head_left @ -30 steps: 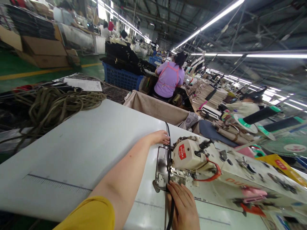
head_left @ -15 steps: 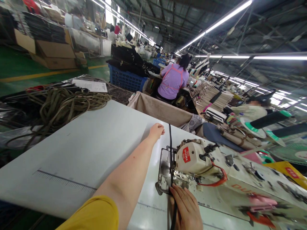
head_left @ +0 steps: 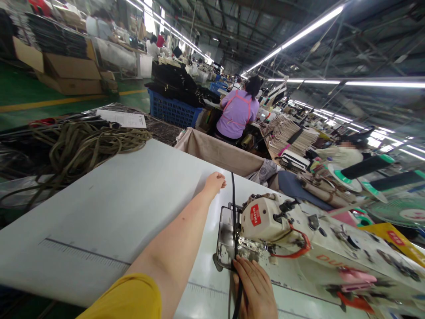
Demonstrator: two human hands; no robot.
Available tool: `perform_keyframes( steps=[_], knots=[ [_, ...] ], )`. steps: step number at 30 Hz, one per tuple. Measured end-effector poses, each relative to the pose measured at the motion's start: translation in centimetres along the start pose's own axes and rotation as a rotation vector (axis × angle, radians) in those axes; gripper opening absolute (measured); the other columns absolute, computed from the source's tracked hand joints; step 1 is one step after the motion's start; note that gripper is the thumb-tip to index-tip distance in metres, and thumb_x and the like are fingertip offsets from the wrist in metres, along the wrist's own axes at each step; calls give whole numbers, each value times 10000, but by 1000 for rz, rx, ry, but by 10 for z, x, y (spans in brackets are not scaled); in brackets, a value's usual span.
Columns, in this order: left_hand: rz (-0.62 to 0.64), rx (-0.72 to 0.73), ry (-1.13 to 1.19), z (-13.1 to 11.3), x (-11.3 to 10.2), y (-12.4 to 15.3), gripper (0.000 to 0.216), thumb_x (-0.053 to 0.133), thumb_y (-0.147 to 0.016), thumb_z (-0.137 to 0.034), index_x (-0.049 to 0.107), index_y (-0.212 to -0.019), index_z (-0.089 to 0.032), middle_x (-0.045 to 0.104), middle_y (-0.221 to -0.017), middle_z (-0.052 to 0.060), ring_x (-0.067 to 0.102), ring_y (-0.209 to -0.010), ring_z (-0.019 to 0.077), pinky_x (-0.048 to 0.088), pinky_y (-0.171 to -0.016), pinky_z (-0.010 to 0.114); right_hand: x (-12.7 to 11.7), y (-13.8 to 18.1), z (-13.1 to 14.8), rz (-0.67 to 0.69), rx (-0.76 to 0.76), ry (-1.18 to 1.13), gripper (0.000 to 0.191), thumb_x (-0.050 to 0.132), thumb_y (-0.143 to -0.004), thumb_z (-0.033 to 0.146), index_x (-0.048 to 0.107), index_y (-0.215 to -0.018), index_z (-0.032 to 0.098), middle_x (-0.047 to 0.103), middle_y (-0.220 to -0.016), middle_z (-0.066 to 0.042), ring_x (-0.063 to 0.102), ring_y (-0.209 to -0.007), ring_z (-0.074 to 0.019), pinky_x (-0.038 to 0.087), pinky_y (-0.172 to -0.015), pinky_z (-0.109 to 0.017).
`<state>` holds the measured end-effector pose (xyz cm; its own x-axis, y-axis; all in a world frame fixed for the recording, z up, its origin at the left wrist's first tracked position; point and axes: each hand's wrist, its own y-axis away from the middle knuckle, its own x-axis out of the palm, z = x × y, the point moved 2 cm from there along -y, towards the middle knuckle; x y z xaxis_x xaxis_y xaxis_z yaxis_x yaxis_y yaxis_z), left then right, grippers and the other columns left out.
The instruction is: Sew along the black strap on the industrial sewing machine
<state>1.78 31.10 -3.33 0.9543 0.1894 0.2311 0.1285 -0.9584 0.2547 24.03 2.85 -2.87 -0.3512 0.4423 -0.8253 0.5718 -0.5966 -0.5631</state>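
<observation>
A white sewing machine [head_left: 265, 219] with a red label stands on the white table [head_left: 116, 208]. A thin black strap [head_left: 232, 195] runs from the table's far edge over the machine's metal plate [head_left: 225, 239] and under its foot. My left hand [head_left: 215, 181] is stretched out to the far edge, fingers curled, just left of the strap and apart from it. My right hand [head_left: 255, 288] lies on the strap at the plate's near edge, fingers together, pinning it down. The strap comes out below that hand.
A tangle of olive straps [head_left: 83, 144] and a paper sheet [head_left: 121, 118] lie at the left. A beige cloth bin [head_left: 219, 153] hangs behind the table. A person in a purple top [head_left: 237, 115] sits beyond, near a blue crate [head_left: 171, 110]. A fan [head_left: 398, 208] stands right.
My left hand has slid away from the machine along the strap towards the far table edge and now sits left of it. My right hand stays on the strap.
</observation>
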Motion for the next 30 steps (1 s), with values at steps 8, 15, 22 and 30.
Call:
perform_keyframes(
  steps=[8,15,22,30],
  knots=[
    [6,-2,-3,2,-1,-1,153,622,-872,-35,616,-866,-187,709,-796,27,719,-728,137,610,-788,259,-2,-1,1,7,8,-12,362,587,-1092,229,682,-1441,239,791,-1299,-84,784,-1155,-260,638,-1034,-454],
    [6,1,13,4,-1,-2,158,626,-862,-28,623,-871,-185,707,-775,24,718,-714,138,615,-800,271,-2,-1,4,1,18,-17,319,583,-1099,224,697,-1396,221,789,-1302,-82,772,-1172,-251,618,-1057,-459],
    [3,-7,12,4,-1,-3,153,649,-841,-39,618,-848,-188,709,-774,23,718,-711,144,610,-802,283,-4,-2,6,36,41,-23,316,577,-1106,241,690,-1401,222,780,-1321,-86,763,-1191,-260,605,-1073,-481],
    [15,-7,6,3,-2,-2,158,608,-852,-31,614,-850,-188,704,-760,25,720,-712,148,613,-801,286,-7,-5,11,59,74,-20,302,565,-1118,233,689,-1394,221,773,-1337,-83,755,-1206,-258,596,-1085,-496]
  ],
)
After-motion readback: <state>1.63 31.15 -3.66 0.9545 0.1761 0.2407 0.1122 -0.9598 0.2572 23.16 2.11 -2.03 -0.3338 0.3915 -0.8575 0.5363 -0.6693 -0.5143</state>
